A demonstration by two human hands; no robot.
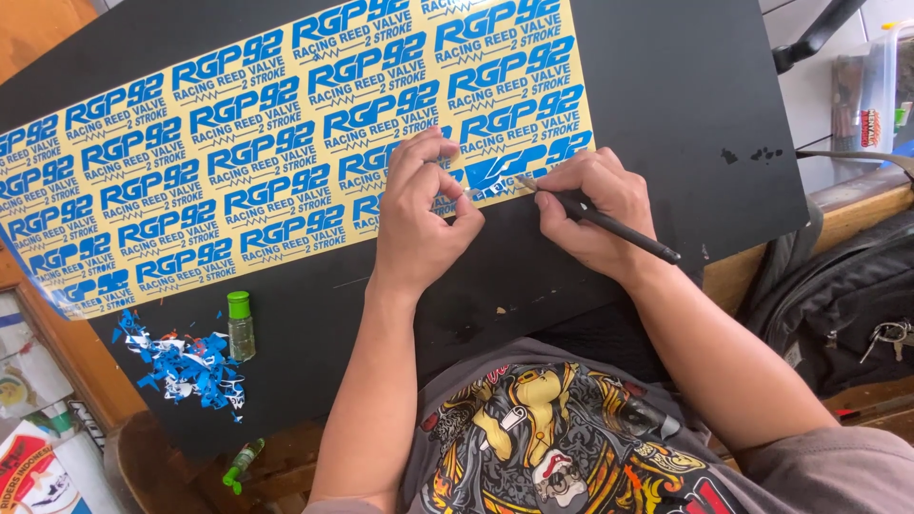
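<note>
Right hand [595,211] curled shut around a thin black pen-shaped knife [609,222], held like a pencil, fine tip touching the sticker sheet [238,162] just left of the knuckles. Handle slanting out past the wrist, matte and slim, round in section. Left hand [419,214] bunched close beside, fingers [426,152] bent and pressed down on the sheet's lower edge, thumb tucked toward the knife tip; nothing gripped in it, only pressing flat. Whether a sliver of vinyl is pinched under the fingertips cannot be told.

Under both hands, a long glossy sheet, pale yellow backing, rows of blue lettered stickers in a repeating grid, lying tilted across a flat matte black board [685,95]. Near the knife tip, one patch where blue film is solid around the letters. Sheet's far left corner reaching beyond the board's edge.

Left of the left forearm, well apart from the grip, a small clear bottle with a green cap [240,326], upright on the board. Just beside it, a loose pile of blue and white scraps [186,369], curled and tangled. Below that, off the board, a second small green-tipped bottle [243,462] lying on its side on wood.

Right of the right arm, a dark bag [838,305] with keys [890,333] hanging from it.
</note>
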